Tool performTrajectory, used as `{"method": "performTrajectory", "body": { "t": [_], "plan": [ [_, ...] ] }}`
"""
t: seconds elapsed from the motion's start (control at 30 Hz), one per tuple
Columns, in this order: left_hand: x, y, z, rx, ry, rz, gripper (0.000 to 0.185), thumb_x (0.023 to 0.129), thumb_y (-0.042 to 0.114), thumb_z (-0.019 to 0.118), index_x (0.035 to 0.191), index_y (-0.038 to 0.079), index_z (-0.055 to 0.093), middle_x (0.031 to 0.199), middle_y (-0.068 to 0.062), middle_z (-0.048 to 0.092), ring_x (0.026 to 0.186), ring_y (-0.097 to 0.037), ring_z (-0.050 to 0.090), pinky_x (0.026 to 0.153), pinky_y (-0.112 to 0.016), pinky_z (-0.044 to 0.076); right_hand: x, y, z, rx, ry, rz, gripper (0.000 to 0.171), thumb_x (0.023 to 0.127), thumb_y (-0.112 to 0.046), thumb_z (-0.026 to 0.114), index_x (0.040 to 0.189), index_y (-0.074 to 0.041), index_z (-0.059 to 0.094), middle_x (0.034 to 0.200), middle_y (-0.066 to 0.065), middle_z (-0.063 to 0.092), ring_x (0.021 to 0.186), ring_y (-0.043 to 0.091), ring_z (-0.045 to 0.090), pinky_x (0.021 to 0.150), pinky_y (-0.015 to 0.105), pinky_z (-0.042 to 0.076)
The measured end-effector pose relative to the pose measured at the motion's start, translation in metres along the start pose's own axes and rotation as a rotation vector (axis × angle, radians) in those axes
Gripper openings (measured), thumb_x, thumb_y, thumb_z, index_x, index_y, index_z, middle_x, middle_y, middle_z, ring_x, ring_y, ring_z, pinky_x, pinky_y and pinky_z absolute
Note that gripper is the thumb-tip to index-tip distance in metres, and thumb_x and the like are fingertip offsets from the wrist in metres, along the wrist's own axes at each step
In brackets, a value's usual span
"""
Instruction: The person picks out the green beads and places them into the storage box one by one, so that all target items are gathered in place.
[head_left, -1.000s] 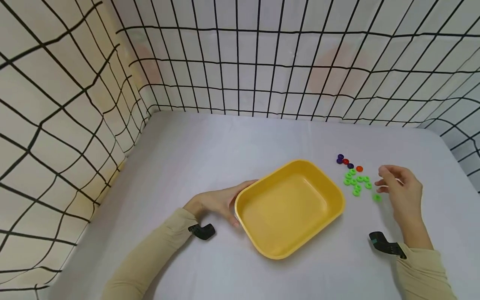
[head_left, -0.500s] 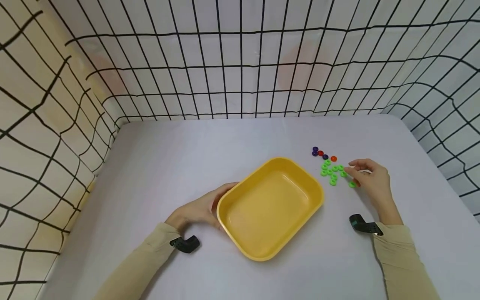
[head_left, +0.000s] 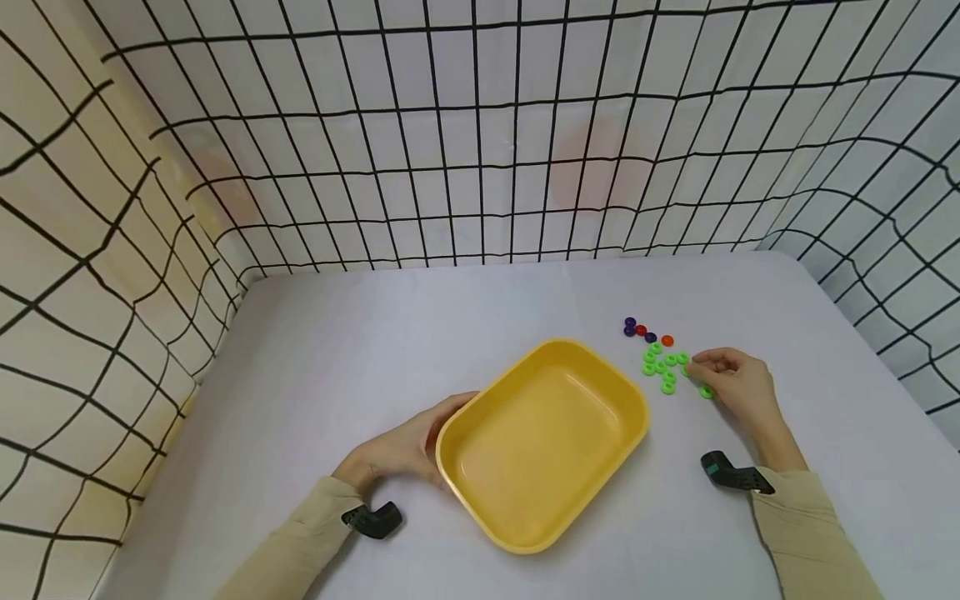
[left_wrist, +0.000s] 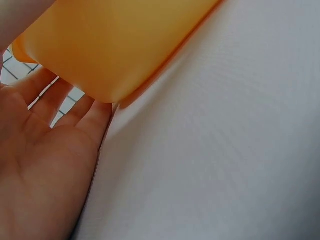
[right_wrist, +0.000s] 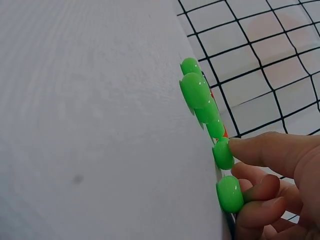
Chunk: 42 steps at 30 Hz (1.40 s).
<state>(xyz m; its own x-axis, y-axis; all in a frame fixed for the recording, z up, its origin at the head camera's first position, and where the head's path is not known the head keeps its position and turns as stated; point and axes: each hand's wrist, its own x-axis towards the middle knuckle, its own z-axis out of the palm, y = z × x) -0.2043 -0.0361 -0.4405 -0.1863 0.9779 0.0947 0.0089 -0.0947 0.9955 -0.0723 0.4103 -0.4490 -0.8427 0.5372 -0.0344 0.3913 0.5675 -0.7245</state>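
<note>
**Green rings touched beside a yellow tray**

Two beige sleeves are seen nearest, one on each side, with a small black camera worn at each wrist. A yellow tray [head_left: 542, 443] is set in the middle of the white tabletop [head_left: 420, 342]. Nothing is seen inside it.

The left hand [head_left: 401, 450] is laid flat on the tabletop against the near left corner of the tray. Its fingers [left_wrist: 75, 112] are held straight and a little apart. They are pressed to the tray's outer wall [left_wrist: 115, 45], and nothing is gripped.

The right hand [head_left: 735, 385] is rested on the tabletop to the right of the tray, well apart from the left hand. Its fingers [right_wrist: 260, 187] are curled. A green ring [right_wrist: 223, 154] at the near edge of the bunch is touched by the fingertip on top. A second green ring [right_wrist: 230, 194] is lying just under the curled fingers. It cannot be told whether either ring is pinched.

A bunch of green rings [head_left: 663, 367] is spread flat just past the tray's far right corner. The rings are lying close together, some touching. A little farther back, a short row of purple, red and orange rings [head_left: 647, 332] is lined up. A wall of white cloth with a black wire grid [head_left: 480, 150] is stood around the far edges of the tabletop.
</note>
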Motion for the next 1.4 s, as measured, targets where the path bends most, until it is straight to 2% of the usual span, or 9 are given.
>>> {"method": "performTrajectory", "body": {
  "t": [0.33,0.6,0.7,0.8,0.97,1.13,1.3,1.4],
  "plan": [
    [-0.001,-0.022,-0.005,-0.027,-0.005,-0.011,0.109,0.062,0.009,0.085,0.146,0.014,0.016,0.147,-0.015,0.025,0.13,-0.035,0.028,0.108,-0.037,0.025,-0.003,0.005,0.0,-0.036,-0.03,0.017,0.051,0.083,-0.047,0.062,0.104,-0.001,0.063,0.086,0.007,0.056,0.071,0.014,0.044,0.052,0.019,0.038],
    [-0.003,-0.025,-0.002,-0.032,0.011,-0.002,0.107,0.062,0.014,0.085,0.146,0.016,0.018,0.147,-0.012,0.027,0.13,-0.031,0.029,0.108,-0.035,0.026,-0.004,0.005,0.002,-0.028,-0.013,0.034,0.053,0.082,-0.049,0.062,0.103,0.0,0.064,0.086,0.006,0.055,0.073,0.014,0.041,0.053,0.02,0.036],
    [-0.004,-0.025,-0.002,-0.039,0.006,-0.001,0.107,0.063,0.014,0.085,0.146,0.016,0.018,0.147,-0.012,0.027,0.13,-0.032,0.029,0.108,-0.035,0.026,-0.005,0.005,0.002,0.026,-0.02,0.076,0.054,0.081,-0.049,0.064,0.104,0.0,0.063,0.089,0.005,0.054,0.075,0.015,0.041,0.052,0.018,0.038],
    [-0.004,-0.025,-0.002,-0.045,-0.001,-0.007,0.107,0.063,0.015,0.085,0.146,0.016,0.017,0.147,-0.012,0.026,0.13,-0.031,0.029,0.108,-0.035,0.025,-0.006,0.006,0.003,0.129,-0.018,0.124,0.053,0.079,-0.046,0.067,0.105,0.0,0.063,0.087,-0.002,0.054,0.075,0.014,0.042,0.052,0.017,0.041],
    [-0.003,-0.024,-0.003,-0.034,0.003,-0.02,0.107,0.064,0.017,0.085,0.146,0.015,0.016,0.147,-0.012,0.026,0.13,-0.032,0.029,0.108,-0.035,0.025,-0.006,0.007,0.003,0.279,-0.014,0.195,0.04,0.077,-0.044,0.07,0.097,-0.011,0.067,0.086,-0.01,0.051,0.075,0.011,0.042,0.053,0.016,0.042],
    [-0.003,-0.017,-0.001,-0.006,-0.002,-0.034,0.106,0.065,0.016,0.084,0.146,0.013,0.016,0.147,-0.014,0.026,0.13,-0.034,0.028,0.109,-0.034,0.024,-0.007,0.01,0.001,0.396,-0.024,0.279,0.029,0.073,-0.042,0.075,0.09,-0.02,0.069,0.086,-0.009,0.049,0.073,0.009,0.041,0.053,0.016,0.041],
    [-0.001,-0.004,0.002,-0.005,-0.013,-0.009,0.106,0.066,0.02,0.083,0.146,0.007,0.015,0.146,-0.019,0.024,0.13,-0.038,0.027,0.109,-0.035,0.024,-0.005,0.008,-0.003,0.519,-0.033,0.313,0.023,0.071,-0.036,0.078,0.084,-0.019,0.07,0.078,-0.007,0.047,0.065,0.008,0.043,0.049,0.019,0.04],
    [-0.002,-0.002,0.002,0.007,-0.007,-0.001,0.107,0.066,0.022,0.083,0.146,0.006,0.014,0.146,-0.02,0.024,0.13,-0.037,0.027,0.109,-0.034,0.023,-0.001,0.007,-0.003,0.529,-0.042,0.319,0.025,0.071,-0.038,0.077,0.085,-0.019,0.07,0.079,-0.006,0.046,0.065,0.008,0.042,0.049,0.018,0.039]
  ]
}}
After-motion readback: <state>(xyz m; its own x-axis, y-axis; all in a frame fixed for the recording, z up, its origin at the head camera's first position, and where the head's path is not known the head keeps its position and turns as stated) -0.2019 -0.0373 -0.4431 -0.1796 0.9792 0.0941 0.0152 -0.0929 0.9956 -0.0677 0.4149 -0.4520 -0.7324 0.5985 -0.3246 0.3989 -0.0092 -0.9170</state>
